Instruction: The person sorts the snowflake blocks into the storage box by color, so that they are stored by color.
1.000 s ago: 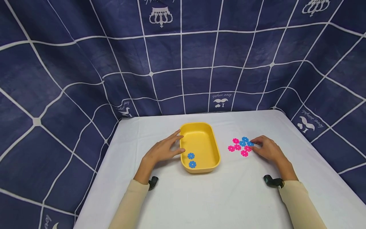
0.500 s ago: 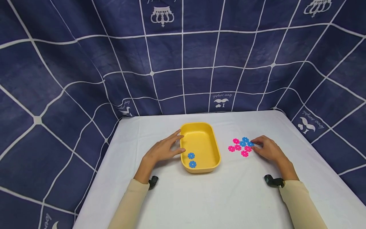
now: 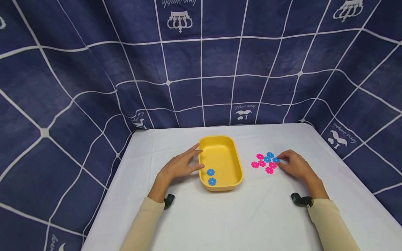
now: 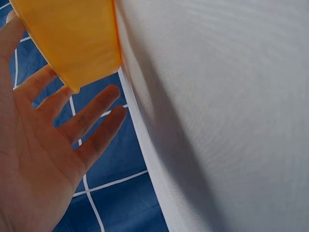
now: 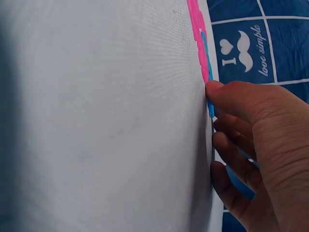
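I see the left hand (image 3: 179,167) resting open, fingers straight against the left wall of the yellow tray (image 3: 233,153) at desk (image 3: 245,216) centre; two blue discs (image 3: 211,176) lie inside. Right of the tray, the right hand (image 3: 293,165) pinches a blue disc (image 3: 275,160) at the edge of the pink-and-blue cluster (image 3: 263,162).

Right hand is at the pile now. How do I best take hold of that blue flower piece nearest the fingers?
The blue flower piece lies flat on the white table, at the pile's right edge, by the right hand. Probably best to pinch its toothed rim from the right, the open side, tipping one edge up first, since pink pieces crowd its left.
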A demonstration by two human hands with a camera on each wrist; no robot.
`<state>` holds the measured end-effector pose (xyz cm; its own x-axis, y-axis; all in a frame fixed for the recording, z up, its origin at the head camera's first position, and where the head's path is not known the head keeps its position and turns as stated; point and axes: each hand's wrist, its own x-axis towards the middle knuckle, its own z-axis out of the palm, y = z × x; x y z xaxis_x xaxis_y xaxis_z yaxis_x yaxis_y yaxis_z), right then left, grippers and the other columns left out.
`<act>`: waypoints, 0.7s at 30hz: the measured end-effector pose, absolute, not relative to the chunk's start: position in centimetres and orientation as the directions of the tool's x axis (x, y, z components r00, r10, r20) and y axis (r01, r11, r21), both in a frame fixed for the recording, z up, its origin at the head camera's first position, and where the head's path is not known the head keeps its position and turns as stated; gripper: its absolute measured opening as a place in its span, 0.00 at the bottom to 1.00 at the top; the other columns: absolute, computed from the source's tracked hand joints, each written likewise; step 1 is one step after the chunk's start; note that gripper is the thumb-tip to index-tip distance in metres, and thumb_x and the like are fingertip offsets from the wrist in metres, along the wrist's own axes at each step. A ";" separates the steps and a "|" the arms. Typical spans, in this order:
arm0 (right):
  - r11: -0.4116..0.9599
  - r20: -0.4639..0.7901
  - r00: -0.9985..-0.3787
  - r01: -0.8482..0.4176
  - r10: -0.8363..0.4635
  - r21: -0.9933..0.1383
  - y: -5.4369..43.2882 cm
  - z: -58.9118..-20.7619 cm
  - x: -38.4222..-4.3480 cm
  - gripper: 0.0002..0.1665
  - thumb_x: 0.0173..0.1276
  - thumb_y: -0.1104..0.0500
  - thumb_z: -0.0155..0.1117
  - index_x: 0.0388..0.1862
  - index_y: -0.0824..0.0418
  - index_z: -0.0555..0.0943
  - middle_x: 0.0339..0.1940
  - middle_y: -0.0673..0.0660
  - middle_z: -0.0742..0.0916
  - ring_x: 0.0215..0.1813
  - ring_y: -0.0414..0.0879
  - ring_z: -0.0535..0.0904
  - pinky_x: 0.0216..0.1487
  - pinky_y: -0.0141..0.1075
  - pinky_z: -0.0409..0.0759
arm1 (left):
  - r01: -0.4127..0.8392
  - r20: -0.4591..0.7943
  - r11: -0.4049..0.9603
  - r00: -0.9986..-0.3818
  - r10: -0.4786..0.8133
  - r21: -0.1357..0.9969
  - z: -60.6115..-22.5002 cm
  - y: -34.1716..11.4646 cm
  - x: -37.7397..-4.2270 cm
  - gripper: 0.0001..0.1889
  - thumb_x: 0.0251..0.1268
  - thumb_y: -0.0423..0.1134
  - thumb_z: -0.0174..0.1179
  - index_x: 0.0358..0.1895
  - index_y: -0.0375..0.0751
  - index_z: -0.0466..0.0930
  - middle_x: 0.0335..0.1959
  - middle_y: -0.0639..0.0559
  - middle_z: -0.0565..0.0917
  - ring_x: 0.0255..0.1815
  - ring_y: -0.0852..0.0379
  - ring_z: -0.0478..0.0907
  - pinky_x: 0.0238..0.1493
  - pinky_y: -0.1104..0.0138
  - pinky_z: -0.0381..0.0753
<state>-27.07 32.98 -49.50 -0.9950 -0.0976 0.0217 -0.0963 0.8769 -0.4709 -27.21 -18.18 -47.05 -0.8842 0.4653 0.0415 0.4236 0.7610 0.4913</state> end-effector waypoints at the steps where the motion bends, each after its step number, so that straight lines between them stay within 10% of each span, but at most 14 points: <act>1: 0.878 0.022 -0.995 -0.094 -0.095 -0.469 33.0 -49.5 -27.0 0.23 0.72 0.53 0.76 0.58 0.67 0.86 0.59 0.71 0.83 0.60 0.68 0.79 0.65 0.69 0.77 | 0.423 0.040 0.761 -0.884 0.465 0.492 -47.1 -18.2 -27.2 0.39 0.72 0.68 0.64 0.82 0.61 0.69 0.89 0.68 0.53 0.83 0.48 0.66 0.77 0.42 0.71; 21: 0.867 0.089 -0.989 -0.146 -0.117 -0.477 33.2 -48.0 -26.5 0.26 0.70 0.54 0.76 0.59 0.71 0.84 0.50 0.71 0.88 0.54 0.67 0.85 0.59 0.65 0.83 | 0.420 0.032 0.769 -0.886 0.464 0.482 -46.8 -18.1 -27.0 0.39 0.72 0.68 0.64 0.82 0.60 0.70 0.89 0.67 0.53 0.83 0.48 0.66 0.78 0.43 0.71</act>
